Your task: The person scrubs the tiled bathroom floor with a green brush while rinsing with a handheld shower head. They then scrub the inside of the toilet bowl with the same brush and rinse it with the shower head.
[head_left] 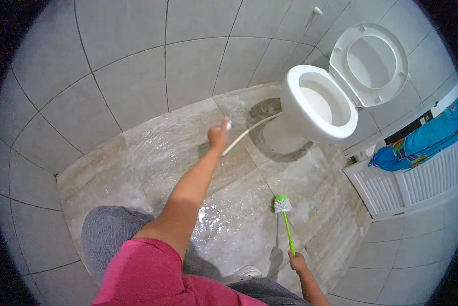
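Observation:
My left hand [218,136], at the end of the outstretched arm, is closed around what looks like a white sprayer head [229,124]; most of it is hidden by the fingers. A pale hose [249,130] runs from near my left wrist to the base of the toilet [345,133]. Low on the right, my right hand [298,261] grips a toilet brush [288,227] by its bright green handle. The brush's white and green bristle head points away from me, over the wet floor. The toilet's seat and lid [396,76] are raised.
Wet, sudsy tiles cover the floor [183,153]. Grey tiled walls [132,66] rise at the left and back. Right of the toilet stands a white louvred cabinet [387,196] with a blue patterned cloth [423,145] draped over it. My knee and a white shoe [248,272] are below.

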`<state>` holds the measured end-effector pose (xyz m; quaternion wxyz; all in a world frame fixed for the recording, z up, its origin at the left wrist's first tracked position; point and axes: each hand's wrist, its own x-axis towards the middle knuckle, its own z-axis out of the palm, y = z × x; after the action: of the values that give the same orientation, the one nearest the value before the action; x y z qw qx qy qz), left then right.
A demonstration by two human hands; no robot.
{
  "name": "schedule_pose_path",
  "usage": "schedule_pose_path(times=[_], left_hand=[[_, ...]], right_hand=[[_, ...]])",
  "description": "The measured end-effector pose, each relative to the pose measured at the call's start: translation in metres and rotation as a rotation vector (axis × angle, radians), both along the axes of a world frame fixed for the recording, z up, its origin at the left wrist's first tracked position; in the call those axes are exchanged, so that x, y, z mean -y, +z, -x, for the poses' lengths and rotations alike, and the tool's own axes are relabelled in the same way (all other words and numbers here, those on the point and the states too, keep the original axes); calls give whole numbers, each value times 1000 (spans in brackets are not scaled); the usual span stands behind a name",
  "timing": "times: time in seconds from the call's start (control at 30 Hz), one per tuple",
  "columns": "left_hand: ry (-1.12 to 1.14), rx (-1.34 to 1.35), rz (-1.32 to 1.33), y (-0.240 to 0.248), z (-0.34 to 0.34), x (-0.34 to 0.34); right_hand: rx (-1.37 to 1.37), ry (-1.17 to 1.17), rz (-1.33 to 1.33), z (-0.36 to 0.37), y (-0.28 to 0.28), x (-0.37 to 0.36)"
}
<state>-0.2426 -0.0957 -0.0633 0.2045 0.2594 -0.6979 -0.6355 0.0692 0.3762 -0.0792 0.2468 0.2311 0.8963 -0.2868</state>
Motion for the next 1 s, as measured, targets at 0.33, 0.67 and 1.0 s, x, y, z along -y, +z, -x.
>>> schedule_pose_path(times=[0.33, 0.67, 1.0], left_hand=[[410, 68, -932, -22, -36, 29], [492, 198, -829, -38, -50, 26], [458, 344, -855, -65, -50, 12]], right_hand=[[84, -65, -3, 1, 14, 13], [95, -92, 98, -2, 28, 25], [51, -55, 89, -3, 17, 16]])
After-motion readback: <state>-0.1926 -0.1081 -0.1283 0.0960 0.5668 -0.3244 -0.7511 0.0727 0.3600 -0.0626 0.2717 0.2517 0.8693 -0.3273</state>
